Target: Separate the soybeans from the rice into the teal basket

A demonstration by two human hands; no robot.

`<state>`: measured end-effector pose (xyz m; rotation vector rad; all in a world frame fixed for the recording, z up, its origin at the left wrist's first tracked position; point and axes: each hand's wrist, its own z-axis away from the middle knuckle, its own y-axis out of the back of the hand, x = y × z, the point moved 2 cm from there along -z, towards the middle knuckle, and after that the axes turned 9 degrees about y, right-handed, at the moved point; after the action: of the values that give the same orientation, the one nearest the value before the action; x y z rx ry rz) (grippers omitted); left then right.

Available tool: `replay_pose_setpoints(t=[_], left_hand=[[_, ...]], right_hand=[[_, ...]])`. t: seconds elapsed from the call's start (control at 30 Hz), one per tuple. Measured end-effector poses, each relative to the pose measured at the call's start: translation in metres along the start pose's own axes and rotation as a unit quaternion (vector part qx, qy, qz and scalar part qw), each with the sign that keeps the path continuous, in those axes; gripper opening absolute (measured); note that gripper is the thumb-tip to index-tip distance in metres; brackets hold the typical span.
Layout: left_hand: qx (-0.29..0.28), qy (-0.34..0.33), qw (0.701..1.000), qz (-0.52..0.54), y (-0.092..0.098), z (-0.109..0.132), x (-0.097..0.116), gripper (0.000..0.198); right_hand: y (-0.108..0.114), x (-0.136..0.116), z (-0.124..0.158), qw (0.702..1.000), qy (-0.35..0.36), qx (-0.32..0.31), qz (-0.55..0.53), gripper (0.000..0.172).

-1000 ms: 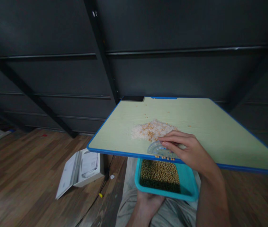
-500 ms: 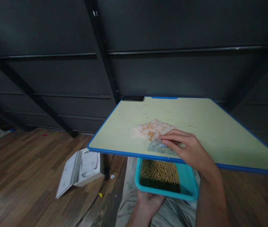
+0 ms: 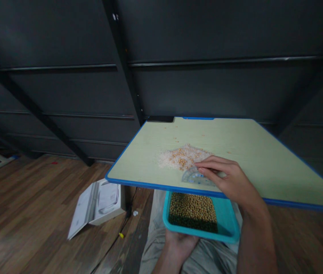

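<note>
My right hand (image 3: 221,175) pinches a clear plastic protractor (image 3: 191,176) against the tabletop, close to the near edge. Just beyond the protractor lies a spread pile of white rice grains (image 3: 167,159) with yellow soybeans (image 3: 182,162) mixed in. Below the table edge, my left hand (image 3: 180,243) supports a turquoise tray (image 3: 226,222) from underneath; its fingers are mostly hidden under it. Inside the tray, soybeans (image 3: 195,207) and darker green beans (image 3: 190,223) fill the left and middle, and the right part shows bare plastic.
The pale table (image 3: 264,163) has a blue rim. A black flat object (image 3: 160,119) lies at its far left corner. On the wooden floor sit an open white box (image 3: 107,201) and a black cable (image 3: 111,245). A dark panelled wall (image 3: 207,91) stands behind the table.
My right hand and the protractor have shifted slightly to the right along the near side of the pile. The tray and my left hand stay practically where they were.
</note>
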<state>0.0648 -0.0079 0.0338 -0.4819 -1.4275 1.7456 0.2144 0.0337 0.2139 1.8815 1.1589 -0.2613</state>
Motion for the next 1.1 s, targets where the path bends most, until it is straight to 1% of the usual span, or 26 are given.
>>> replay_pose_setpoints(t=[0.1,0.17,0.27,0.33,0.43,0.6,0.9,1.1], left_hand=[[-0.011,0.003,0.999,0.042,-0.004,0.002,0.001,0.034],[-0.004,0.002,0.998,0.061,-0.008,0.004,0.001,0.033],[0.010,0.003,0.998,0.063,-0.013,0.005,0.002,0.032],[0.005,0.004,0.998,0.066,-0.015,0.005,0.002,0.032],[-0.006,-0.002,0.997,0.071,-0.014,0.004,0.003,0.032],[-0.008,-0.016,0.998,0.058,-0.011,0.003,0.002,0.032],[-0.014,-0.008,0.998,0.068,-0.011,0.004,0.001,0.033],[-0.013,-0.012,0.998,0.065,-0.010,0.003,0.002,0.033]], right_hand=[[0.001,0.006,-0.001,0.999,-0.009,0.034,0.027,0.019],[0.002,0.008,0.000,0.997,-0.012,0.056,0.047,0.019],[0.003,0.008,0.000,0.995,-0.014,0.078,0.059,0.019],[0.004,0.006,0.000,0.995,-0.013,0.085,0.058,0.019],[0.006,0.002,-0.001,0.993,-0.010,0.099,0.059,0.019],[0.006,0.001,-0.002,0.989,-0.014,0.129,0.067,0.018],[0.004,0.006,-0.002,0.988,-0.021,0.129,0.078,0.017],[0.001,0.006,-0.004,0.993,-0.014,0.103,0.059,0.018]])
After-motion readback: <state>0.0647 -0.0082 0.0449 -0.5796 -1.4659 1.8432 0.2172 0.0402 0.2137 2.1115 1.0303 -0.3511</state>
